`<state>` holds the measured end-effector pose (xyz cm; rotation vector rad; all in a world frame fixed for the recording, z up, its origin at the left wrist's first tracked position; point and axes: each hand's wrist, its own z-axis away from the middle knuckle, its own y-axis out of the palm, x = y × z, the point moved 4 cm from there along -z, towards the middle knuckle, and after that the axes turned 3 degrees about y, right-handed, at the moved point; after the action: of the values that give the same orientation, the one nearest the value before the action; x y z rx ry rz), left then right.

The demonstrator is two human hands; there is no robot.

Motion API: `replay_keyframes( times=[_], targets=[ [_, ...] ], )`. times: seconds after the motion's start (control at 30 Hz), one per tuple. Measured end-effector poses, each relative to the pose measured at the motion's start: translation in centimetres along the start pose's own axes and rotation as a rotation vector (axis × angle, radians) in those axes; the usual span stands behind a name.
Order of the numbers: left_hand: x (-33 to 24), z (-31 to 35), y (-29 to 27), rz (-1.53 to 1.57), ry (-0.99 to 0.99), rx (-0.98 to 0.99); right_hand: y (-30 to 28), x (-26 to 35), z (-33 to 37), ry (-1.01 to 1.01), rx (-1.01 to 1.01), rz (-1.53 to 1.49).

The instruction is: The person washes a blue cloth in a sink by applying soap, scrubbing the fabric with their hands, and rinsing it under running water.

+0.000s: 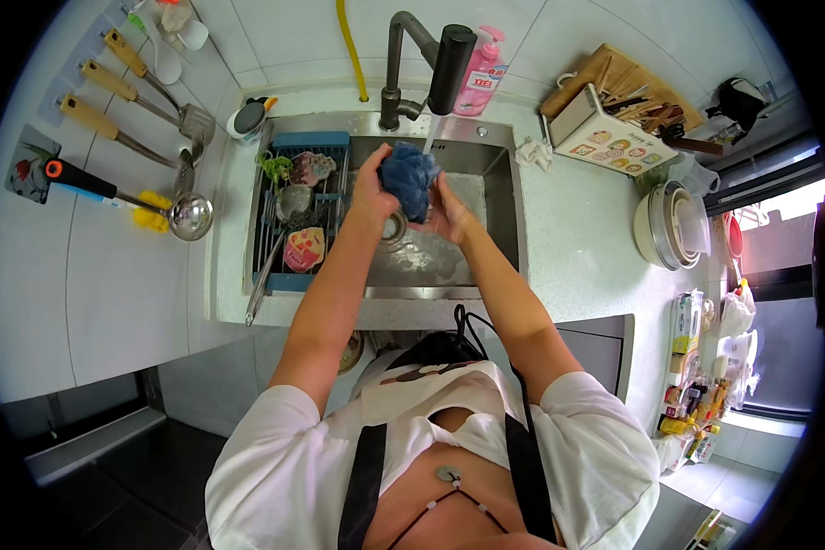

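Both my hands hold a bunched blue cloth (pixel 409 181) above the metal sink (pixel 495 215). My left hand (pixel 373 188) grips its left side, fingers closed round the edge. On the right, my right hand (pixel 448 213) cups the cloth from below and beside. Water (pixel 430 137) runs down from the black head of the faucet (pixel 451 69) onto or just beside the cloth's upper right. A round drain (pixel 393 229) shows partly under my hands.
Left in the sink sits a blue drying rack (pixel 289 282) with sponges and a strainer. Behind stands a pink pump bottle (pixel 481 78). A chopstick holder (pixel 605 137) and stacked bowls (pixel 671 225) are on the right counter. A ladle (pixel 191 216) and spatulas hang left.
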<state>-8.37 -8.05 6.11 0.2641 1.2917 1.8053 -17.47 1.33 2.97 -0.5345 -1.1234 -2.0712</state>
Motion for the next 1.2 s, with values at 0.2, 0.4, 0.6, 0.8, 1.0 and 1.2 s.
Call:
replay_keyframes(
  times=[0.2,0.4,0.6,0.8,1.0,1.2],
  targets=[
    [-2.1,-1.1,-3.9,-0.155,0.146,0.026,-0.1,1.4,0.1,-0.161,-0.097,0.331],
    [0.5,-1.5,-10.7,-0.076,0.079,-0.149,2.5,4.2,0.3,-0.294,-0.173,0.424],
    [4.5,1.5,-8.0,0.155,-0.222,0.012,5.2,5.2,1.2,-0.377,-0.163,0.15],
    [2.6,2.4,-6.0,0.132,-0.146,0.011,2.0,5.4,1.3,-0.712,-0.415,0.269],
    [4.6,-3.0,-7.3,0.228,-0.207,0.449,6.7,1.2,2.8,-1.039,-0.396,0.988],
    [7.4,-0.9,-4.8,-0.189,-0.013,-0.138,1.2,5.7,-1.3,-0.63,-0.835,1.087]
  ],
)
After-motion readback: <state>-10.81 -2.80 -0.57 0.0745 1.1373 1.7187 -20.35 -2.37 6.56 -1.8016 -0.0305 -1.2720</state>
